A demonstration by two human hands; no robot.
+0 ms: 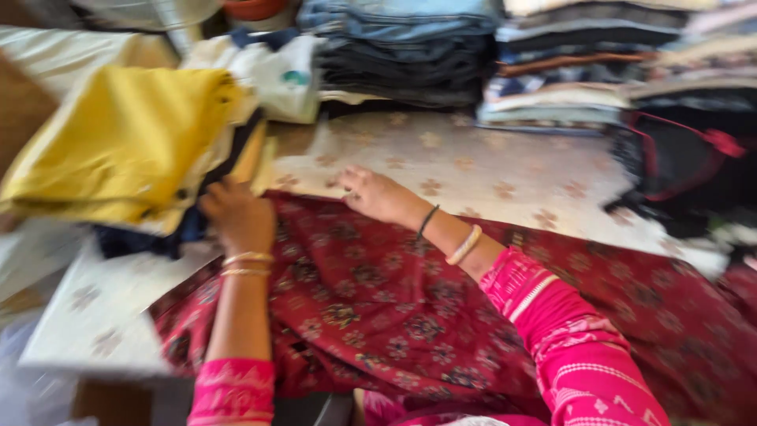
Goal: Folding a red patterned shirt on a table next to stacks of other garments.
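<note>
Head view: red patterned cloth (410,308) spread over table's near edge. Left hand (236,214) closed on its far-left edge beside yellow pile (118,142). Right hand (377,194) flat, fingers apart, on far edge; bare floral cover (505,170) beyond.

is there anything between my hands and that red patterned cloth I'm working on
Nothing visible. The right hand lies on the far edge of the red patterned cloth, and the left hand is at its left corner, beside the pile with the yellow cloth. Blur hides the exact finger contact.
</note>
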